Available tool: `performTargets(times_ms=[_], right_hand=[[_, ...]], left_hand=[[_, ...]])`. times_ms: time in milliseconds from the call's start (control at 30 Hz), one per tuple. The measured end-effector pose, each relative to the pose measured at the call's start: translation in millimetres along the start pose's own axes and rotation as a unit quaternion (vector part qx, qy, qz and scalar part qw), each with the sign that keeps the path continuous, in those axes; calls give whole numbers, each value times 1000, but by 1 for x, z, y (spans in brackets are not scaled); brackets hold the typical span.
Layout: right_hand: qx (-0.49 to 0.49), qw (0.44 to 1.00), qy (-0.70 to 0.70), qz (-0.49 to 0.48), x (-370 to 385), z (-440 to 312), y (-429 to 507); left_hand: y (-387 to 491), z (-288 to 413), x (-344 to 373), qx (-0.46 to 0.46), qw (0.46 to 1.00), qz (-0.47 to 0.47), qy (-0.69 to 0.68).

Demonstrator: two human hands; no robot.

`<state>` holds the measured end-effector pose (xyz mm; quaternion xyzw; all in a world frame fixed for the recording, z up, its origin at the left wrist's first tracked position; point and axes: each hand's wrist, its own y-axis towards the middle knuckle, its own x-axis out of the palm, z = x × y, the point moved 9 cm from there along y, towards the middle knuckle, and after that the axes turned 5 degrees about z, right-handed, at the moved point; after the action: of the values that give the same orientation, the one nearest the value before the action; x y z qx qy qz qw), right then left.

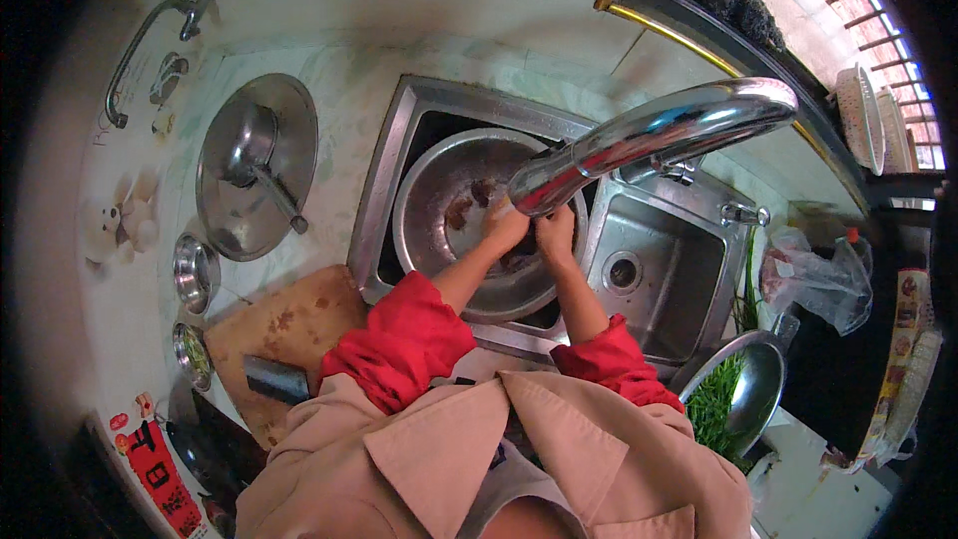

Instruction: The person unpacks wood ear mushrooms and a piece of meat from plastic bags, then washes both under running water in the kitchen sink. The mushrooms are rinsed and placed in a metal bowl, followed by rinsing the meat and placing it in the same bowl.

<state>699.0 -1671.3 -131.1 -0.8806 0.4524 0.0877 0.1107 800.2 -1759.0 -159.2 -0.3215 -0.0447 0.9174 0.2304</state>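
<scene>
A wide stainless steel basin sits in the left bowl of the steel sink. Both my hands are inside it, close together below the chrome faucet spout. My left hand has its fingertips partly hidden behind the spout's end. Beside it, my right hand has curled fingers, and something dark shows near them. What either hand grips cannot be made out. Dark brown pieces of food lie on the basin's bottom, and more dark matter shows beneath my wrists.
To the left stand a steel bowl holding a saucepan, and a wooden cutting board with a cleaver. On the right are the smaller sink bowl, a colander-like steel bowl of green stalks and a plastic bag.
</scene>
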Motion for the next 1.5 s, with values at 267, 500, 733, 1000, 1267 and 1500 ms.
performTargets(times_ms=[267,500,733,1000,1267,1500], right_hand=[[67,991,83,-87,33,20,9],[238,912,143,-303,86,6,-34],[-33,954,-15,-297,86,-8,-41],[140,988,-1,-66,57,35,-10],[98,988,118,-28,22,27,-19],[247,954,164,36,18,59,2]], left_hand=[[1,14,-51,86,986,-33,-138],[-15,-22,-66,-3,988,-53,-145],[-14,-51,-109,-120,990,33,73],[-24,-1,-73,2,999,-26,-36],[-17,28,-45,-82,992,37,87],[-20,25,-28,-22,987,21,-160]])
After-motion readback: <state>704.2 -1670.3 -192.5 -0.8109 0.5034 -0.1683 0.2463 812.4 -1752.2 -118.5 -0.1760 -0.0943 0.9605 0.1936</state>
